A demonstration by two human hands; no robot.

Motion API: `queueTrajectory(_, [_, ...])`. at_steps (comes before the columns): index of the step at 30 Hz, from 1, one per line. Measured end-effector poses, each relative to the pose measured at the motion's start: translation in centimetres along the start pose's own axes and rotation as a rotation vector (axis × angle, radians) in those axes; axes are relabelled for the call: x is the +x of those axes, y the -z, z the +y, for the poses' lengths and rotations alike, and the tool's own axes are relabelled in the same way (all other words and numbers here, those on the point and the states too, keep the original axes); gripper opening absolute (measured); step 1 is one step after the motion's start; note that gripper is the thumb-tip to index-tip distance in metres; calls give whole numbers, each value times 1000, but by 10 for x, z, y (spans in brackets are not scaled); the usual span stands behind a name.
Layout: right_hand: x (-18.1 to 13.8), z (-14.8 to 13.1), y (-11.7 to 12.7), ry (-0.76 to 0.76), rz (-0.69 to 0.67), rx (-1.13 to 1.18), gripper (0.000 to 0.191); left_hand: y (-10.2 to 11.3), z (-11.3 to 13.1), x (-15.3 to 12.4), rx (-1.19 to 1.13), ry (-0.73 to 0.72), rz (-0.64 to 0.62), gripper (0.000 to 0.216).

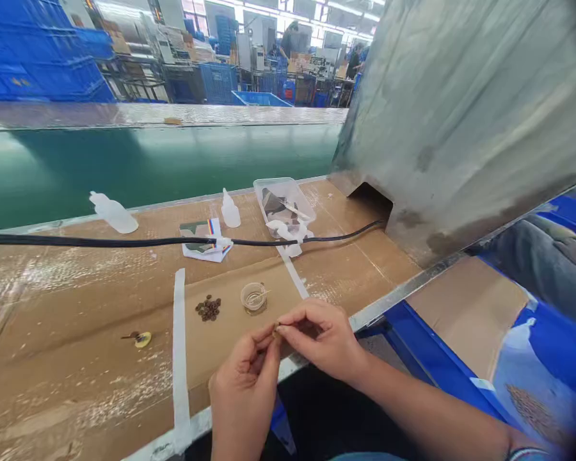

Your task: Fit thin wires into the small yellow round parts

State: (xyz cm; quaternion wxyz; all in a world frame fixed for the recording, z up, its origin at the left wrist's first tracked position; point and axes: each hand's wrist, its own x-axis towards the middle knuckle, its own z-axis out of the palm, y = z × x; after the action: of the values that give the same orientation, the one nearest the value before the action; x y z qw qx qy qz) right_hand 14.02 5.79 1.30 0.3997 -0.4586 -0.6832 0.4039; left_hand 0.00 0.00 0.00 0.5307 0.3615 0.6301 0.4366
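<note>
My left hand (248, 378) and my right hand (319, 333) meet fingertip to fingertip over the table's near edge. Between them is a tiny brownish piece (277, 327), mostly hidden by the fingers; I cannot tell its kind. Both hands are closed in a pinch on it. Just beyond them stands a small clear cup (253, 296) with a thin stick (259, 295) resting in it. To its left lies a small pile of dark brown round pieces (208, 308) on the brown paper between two white tape strips.
A black cable (100, 242) crosses the table (91, 288). Behind it are two white squeeze bottles (230, 211) and a clear plastic tub (295, 192) with scraps. A yellowish disc (143, 339) lies left. A large metal housing (436, 128) rises at right.
</note>
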Motion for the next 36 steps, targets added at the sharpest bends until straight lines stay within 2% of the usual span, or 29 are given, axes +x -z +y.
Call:
queueTrajectory(5, [-3, 4, -3, -159, -51, 127, 13, 0, 4, 2, -107, 60, -36, 42])
queueTrajectory(14, [0, 3, -5, -273, -79, 314, 18, 1, 12, 3, -224, 140, -67, 47])
queueTrajectory(27, [9, 2, 4, -186, -182, 192, 16, 1, 27, 5, -228, 207, -47, 47])
queueTrajectory(32, [21, -6, 13, -179, -277, 150, 11, 2, 27, 7, -228, 227, -65, 48])
queueTrajectory(36, [29, -12, 18, -115, -334, 71, 8, 4, 27, 7, -219, 247, -77, 49])
